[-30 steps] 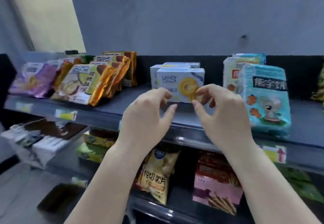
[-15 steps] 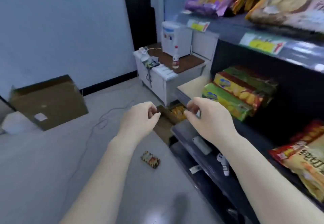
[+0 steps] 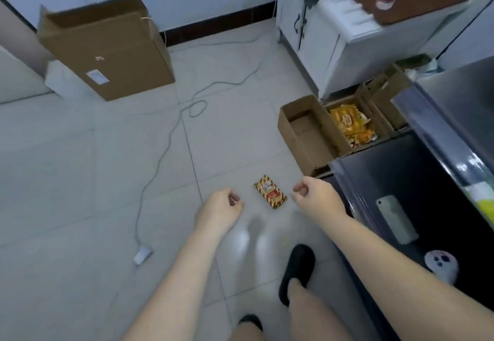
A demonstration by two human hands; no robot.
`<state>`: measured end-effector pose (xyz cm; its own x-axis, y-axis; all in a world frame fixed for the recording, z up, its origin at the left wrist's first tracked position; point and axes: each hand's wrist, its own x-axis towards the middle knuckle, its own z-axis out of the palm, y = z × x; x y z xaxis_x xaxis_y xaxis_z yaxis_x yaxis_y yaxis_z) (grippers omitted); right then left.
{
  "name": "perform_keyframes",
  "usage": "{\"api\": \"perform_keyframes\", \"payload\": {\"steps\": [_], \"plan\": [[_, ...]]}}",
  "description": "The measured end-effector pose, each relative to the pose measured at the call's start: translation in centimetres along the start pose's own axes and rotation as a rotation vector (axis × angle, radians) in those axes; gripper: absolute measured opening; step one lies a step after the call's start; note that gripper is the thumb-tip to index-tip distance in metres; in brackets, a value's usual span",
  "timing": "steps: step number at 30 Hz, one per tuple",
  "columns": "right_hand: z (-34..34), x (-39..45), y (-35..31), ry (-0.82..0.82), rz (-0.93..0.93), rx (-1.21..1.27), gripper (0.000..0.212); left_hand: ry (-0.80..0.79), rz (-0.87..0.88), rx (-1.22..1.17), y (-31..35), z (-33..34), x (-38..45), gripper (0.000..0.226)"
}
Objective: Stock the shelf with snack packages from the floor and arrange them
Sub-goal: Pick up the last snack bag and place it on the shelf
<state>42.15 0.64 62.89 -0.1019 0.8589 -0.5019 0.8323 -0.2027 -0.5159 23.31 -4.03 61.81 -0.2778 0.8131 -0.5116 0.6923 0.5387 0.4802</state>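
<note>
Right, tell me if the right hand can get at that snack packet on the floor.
Probably yes: the right hand hangs empty beside the snack packet, with only bare floor tiles around it.

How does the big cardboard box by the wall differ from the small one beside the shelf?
The big box is far larger than the small box. The big box lies tilted against the wall, while the small box sits flat on the floor. The big box carries a white label; the small box shows none, and its open top reveals a bare inside. Both are plain brown cardboard.
</note>
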Motion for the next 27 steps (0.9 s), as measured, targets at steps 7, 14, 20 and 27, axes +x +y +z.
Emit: {"api": "perform_keyframes", "payload": {"steps": [7, 14, 20, 27], "plan": [[9.3, 17.9, 6.6, -0.165, 0.158, -0.068, 0.024, -0.109, -0.182, -0.006, -4.9, 11.2, 16.4, 0.011], [25.1, 32.9, 17.0, -0.28, 0.299, -0.177, 0.032, -0.33, -0.278, -0.049, -11.2, 27.5, 30.9, 0.032], [34.3, 43.0, 24.2, -0.155, 0.328, -0.22, 0.053, -0.425, -0.375, -0.153, -14.7, 38.7, 39.8, 0.037], [39.7, 45.5, 29.1, -0.193, 0.477, 0.058, 0.034, -0.382, -0.478, -0.453, -17.2, 45.6, 43.3, 0.038]]}}
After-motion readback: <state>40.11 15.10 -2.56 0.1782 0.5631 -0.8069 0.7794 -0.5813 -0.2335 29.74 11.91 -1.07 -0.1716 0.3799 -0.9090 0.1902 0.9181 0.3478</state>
